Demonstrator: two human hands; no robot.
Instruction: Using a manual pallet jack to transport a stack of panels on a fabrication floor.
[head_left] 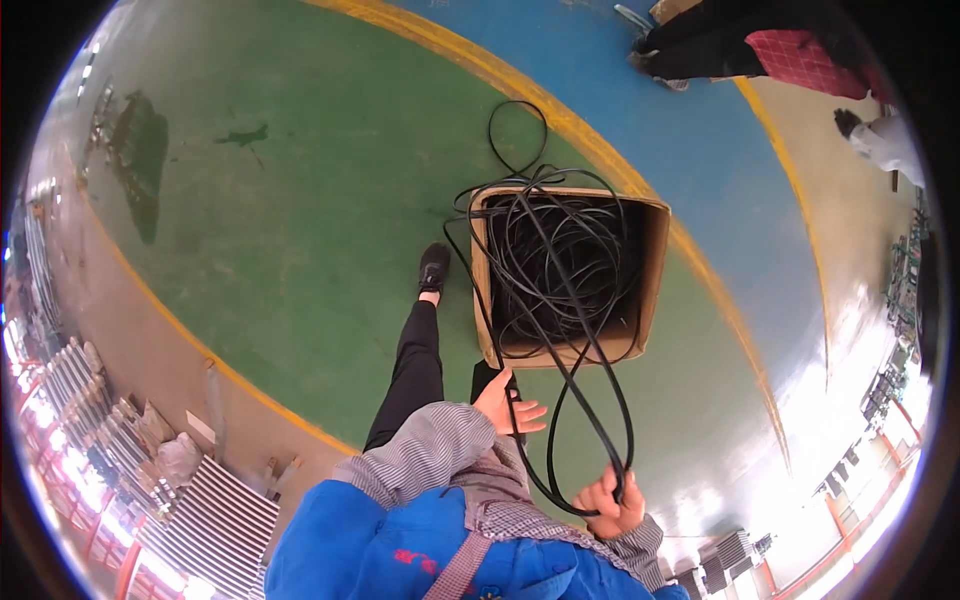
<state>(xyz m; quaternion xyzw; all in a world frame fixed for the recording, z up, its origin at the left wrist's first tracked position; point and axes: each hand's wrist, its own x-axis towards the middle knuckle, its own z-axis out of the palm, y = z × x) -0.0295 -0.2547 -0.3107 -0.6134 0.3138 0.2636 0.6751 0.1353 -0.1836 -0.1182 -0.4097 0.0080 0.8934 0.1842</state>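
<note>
An open cardboard box (655,270) stands on the floor in front of me, filled with tangled coils of black cable (565,255). Some loops spill over its left and far sides. My right hand (610,505) is closed round several strands of the cable, which run from the box toward my body in a long loop. My left hand (507,405) is beside the near left corner of the box, fingers stretched apart. One strand passes down by its thumb and palm, and the hand is not closed on it.
Green floor (300,200) surrounds the box, with a yellow line (585,130) beyond it and a blue lane (740,190) further right. Another person's dark-clothed legs (690,55) are at the far right. Striped stacks of material (225,510) lie at the lower left. My foot (433,268) is left of the box.
</note>
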